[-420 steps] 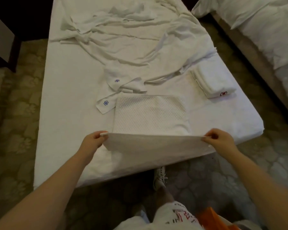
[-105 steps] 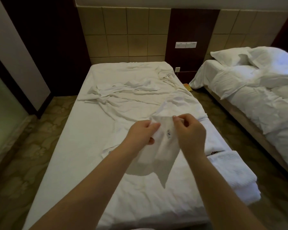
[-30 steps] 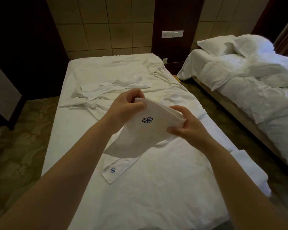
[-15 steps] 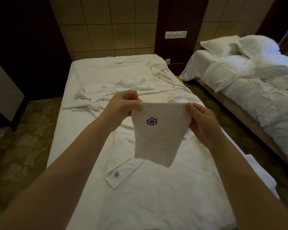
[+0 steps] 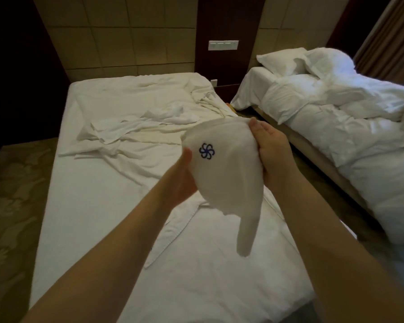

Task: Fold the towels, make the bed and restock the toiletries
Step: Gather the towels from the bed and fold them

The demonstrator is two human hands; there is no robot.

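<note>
While we are standing at the foot of the bed [image 5: 91, 217], we are holding a small towel [image 5: 231, 178] up over it with both grips. The left grip [image 5: 180, 180] is cupping it from below, thumb pressing beside the blue logo [image 5: 207, 151], and the right grip [image 5: 273, 152] is pinching its upper right edge. The towel is hanging bunched between them, clear of the bed, one corner trailing down.

We are judging this as the folding stage, with this towel not yet folded. Just below it a second cloth [image 5: 173, 231] is lying flat and unfolded, taking up the spot where we would be laying the towel down, so it is needing to be shifted or folded too. Farther up, a crumpled sheet [image 5: 131, 131] is sprawling across the mattress, so the bed-making is looking undone. No toiletries are showing, so we are counting the restocking as left.

Off to the right, well apart, a second bed [image 5: 247, 89] is carrying a heaped duvet [image 5: 359, 117] and pillows [image 5: 282, 60]. On the wall between the beds a switch panel [image 5: 223, 45] is sitting.
</note>
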